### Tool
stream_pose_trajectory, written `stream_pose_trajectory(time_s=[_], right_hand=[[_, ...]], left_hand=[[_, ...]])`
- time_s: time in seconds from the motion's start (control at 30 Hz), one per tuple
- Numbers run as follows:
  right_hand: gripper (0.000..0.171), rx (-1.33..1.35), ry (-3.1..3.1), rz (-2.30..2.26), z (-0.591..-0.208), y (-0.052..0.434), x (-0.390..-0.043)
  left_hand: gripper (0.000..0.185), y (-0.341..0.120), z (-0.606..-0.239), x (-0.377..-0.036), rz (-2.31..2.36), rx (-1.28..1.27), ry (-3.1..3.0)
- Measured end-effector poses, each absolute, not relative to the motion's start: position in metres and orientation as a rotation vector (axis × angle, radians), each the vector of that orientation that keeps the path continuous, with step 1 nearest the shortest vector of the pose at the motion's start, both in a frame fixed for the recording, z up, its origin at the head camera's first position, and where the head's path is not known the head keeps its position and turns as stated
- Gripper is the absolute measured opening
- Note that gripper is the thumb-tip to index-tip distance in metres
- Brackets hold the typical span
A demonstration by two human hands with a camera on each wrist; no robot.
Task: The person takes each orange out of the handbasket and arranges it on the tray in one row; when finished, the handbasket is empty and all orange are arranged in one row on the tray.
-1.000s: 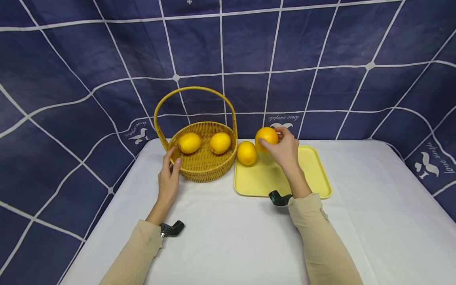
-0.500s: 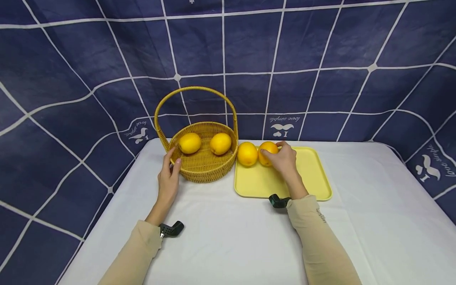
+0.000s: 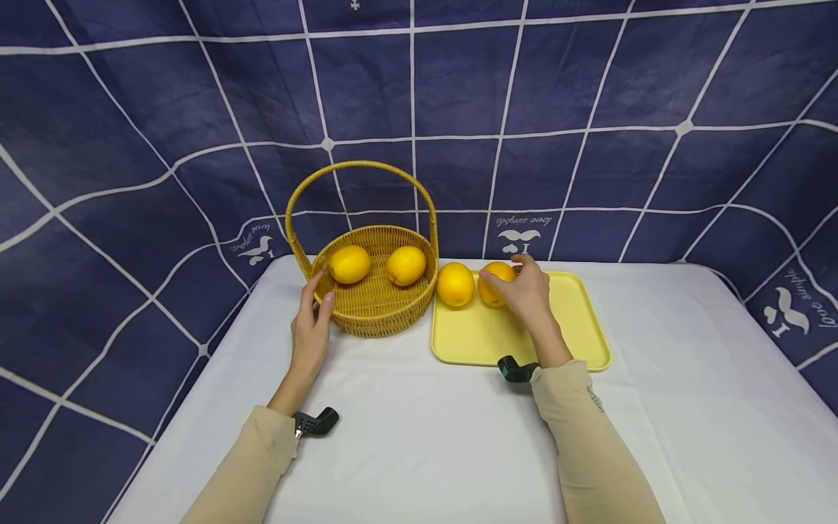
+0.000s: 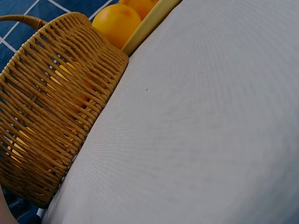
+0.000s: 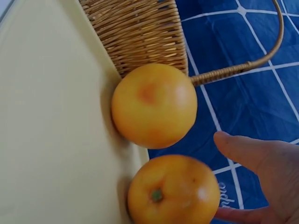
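Note:
A wicker basket (image 3: 373,309) (image 4: 51,116) with a hoop handle holds two yellow-orange fruits (image 3: 350,263) (image 3: 406,265). My left hand (image 3: 321,290) grips its left rim, thumb on top and fingers against the wall. To its right lies a pale yellow tray (image 3: 563,327) (image 5: 46,116). One orange (image 3: 455,284) (image 5: 154,105) (image 4: 117,23) rests at the tray's far left corner beside the basket. A second orange (image 3: 492,290) (image 5: 174,190) sits on the tray just right of it, with my right hand (image 3: 504,268) curled over it; its fingers (image 5: 261,154) show beside the fruit.
A white cloth covers the table (image 3: 419,437) (image 4: 210,140). A dark blue cloth with white lines (image 3: 524,109) hangs behind and at both sides. Black wrist mounts (image 3: 316,421) (image 3: 517,367) sit at both cuffs.
My right hand lowered the second orange from above the tray's far edge onto the tray beside the first orange. My left hand stayed on the basket.

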State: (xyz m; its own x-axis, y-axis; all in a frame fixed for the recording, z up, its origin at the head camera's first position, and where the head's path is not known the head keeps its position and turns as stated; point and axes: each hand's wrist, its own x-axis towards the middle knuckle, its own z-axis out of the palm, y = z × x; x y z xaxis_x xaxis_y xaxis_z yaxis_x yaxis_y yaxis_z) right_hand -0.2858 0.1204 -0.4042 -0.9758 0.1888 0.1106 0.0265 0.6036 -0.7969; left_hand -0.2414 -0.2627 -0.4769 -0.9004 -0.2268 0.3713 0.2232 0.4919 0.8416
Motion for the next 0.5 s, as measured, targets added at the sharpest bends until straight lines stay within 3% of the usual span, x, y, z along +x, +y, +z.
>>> stream_pose_trajectory(time_s=[0.5], right_hand=[[0.062,-0.027,-2.475,1.265,-0.382,0.108,-0.28]], left_hand=[[0.052,-0.264,-0.477,-0.243,-1.398,0.009,-2.298]])
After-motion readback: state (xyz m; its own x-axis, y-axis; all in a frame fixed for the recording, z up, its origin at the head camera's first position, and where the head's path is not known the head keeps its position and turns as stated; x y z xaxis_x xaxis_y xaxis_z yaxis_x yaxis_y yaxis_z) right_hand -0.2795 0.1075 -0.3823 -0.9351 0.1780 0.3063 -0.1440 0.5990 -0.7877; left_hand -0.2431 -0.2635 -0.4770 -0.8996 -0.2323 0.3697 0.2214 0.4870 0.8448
